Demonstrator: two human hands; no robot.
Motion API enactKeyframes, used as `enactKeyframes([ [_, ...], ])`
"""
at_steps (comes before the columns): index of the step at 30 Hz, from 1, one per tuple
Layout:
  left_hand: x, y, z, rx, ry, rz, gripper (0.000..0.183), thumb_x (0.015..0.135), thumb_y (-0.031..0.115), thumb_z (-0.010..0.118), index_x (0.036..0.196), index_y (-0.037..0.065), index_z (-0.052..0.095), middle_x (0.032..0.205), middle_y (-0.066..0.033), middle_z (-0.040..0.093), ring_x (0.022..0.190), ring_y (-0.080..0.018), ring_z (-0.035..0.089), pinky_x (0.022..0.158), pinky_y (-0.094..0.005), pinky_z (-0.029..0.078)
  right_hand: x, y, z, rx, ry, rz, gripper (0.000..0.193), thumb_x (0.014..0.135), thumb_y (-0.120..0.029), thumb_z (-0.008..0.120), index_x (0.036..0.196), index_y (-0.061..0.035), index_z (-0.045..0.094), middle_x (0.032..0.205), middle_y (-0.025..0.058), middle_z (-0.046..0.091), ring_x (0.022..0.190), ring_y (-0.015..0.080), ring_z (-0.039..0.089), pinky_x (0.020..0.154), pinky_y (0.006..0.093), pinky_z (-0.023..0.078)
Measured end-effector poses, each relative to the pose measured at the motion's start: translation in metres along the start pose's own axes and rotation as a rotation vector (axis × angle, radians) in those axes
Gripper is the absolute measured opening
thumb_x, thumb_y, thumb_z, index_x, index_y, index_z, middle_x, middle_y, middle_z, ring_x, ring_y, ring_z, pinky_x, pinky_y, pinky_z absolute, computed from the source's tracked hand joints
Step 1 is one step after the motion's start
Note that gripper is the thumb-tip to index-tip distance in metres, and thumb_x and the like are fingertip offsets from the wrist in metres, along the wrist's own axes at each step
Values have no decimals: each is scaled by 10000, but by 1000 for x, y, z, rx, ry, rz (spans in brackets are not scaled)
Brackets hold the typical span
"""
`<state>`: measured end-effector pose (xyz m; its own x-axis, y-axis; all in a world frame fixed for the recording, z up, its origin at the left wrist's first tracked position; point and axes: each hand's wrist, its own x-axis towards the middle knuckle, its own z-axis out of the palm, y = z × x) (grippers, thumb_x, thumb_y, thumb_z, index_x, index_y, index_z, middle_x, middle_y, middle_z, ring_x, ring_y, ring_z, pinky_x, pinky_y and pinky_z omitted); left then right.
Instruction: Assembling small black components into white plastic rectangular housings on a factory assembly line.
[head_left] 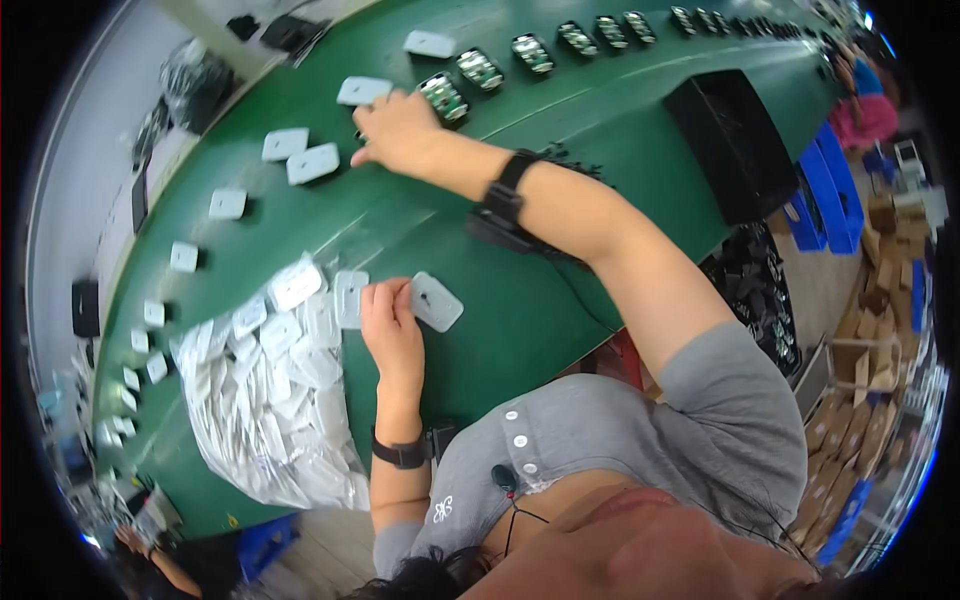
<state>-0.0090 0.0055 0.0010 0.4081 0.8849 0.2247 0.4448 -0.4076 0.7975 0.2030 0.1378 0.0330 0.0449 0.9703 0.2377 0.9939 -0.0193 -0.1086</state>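
My left hand is at the near side of the green table, fingers curled at the edge of a rounded white plastic cover that it appears to pinch. Another white cover lies just left of it, by a clear bag full of similar white covers. My right hand reaches across to the far side, palm down, its thumb apart from the fingers. It is between a white casing and a green circuit board; what lies under the palm is hidden.
More circuit boards run in a row to the far right. White casings form a curved line to the left. Small black parts lie beyond my right forearm, and a black bin stands at right. A co-worker is far right.
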Motion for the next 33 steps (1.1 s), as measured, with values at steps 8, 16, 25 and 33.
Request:
enactKeyframes([
  [8,-15,25,6,580,-14,170,606,777,394,754,1143,-30,523,980,-174,524,909,-361,530,785,-437,449,-78,-1,3,921,152,73,459,732,-128,671,1146,-41,492,1136,197,482,1017,394,550,895,416,471],
  [16,-17,22,3,544,-67,305,538,781,161,730,1224,-27,490,1039,-177,540,938,-370,512,818,-437,432,-197,-12,-30,734,282,62,355,747,-59,665,1084,-41,554,1058,144,584,1004,347,576,853,403,482],
  [25,-18,14,-14,314,-154,348,484,785,-27,654,1251,50,549,1168,-140,604,1110,-331,547,931,-408,439,-210,2,-48,683,252,-64,325,798,-20,680,1118,-56,633,1170,100,641,1088,297,588,910,380,493],
  [33,-26,4,-27,55,-118,289,509,834,-138,502,1302,55,556,1339,-126,563,1206,-310,548,1001,-367,456,-191,-20,-39,720,22,-358,311,790,-27,679,1098,-56,644,1167,92,645,1088,292,581,919,379,489],
])
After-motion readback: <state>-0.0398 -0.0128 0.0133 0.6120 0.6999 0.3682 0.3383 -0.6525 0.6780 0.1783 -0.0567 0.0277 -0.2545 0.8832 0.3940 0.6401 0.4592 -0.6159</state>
